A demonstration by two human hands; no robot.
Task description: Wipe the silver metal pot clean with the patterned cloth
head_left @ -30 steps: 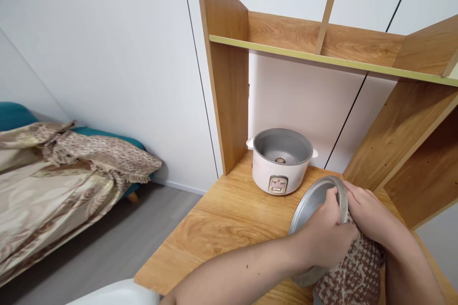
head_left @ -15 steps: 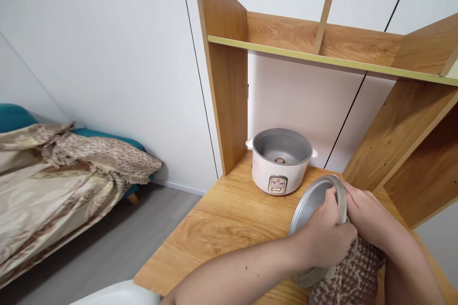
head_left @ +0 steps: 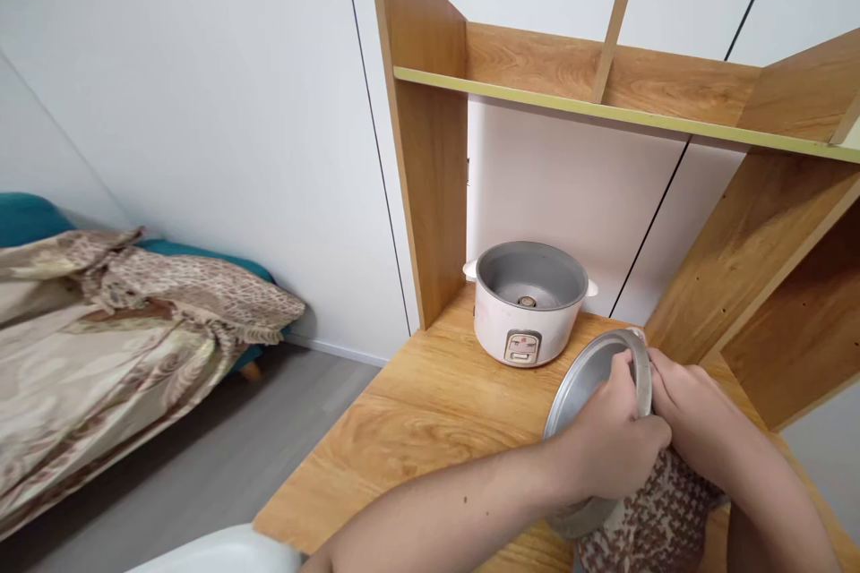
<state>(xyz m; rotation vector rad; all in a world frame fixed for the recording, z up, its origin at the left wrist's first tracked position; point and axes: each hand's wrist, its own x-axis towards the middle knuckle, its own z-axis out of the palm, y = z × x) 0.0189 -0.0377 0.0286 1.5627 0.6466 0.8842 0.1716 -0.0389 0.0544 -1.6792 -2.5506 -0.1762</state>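
Note:
A round, shallow metal lid with a grey rim stands tilted on edge above the table's right side. My left hand is closed over this rim, its fingers curled around the edge. On the lid's far side, my right hand is closed against the rim, with its fingertips partly hidden. A brown-and-cream patterned cloth hangs bunched beneath both hands and seems gripped by the right one. Behind the lid sits a white rice cooker, uncovered, with its grey inside and central round plate showing.
The cooker rests on a wooden desk below a wooden shelf with upright side panels. At left is a teal bed under a patterned blanket. A white rounded edge shows at bottom left.
My right hand has shifted slightly down along the lid's rim. The left hand keeps the same hold, and the rice cooker has not moved.

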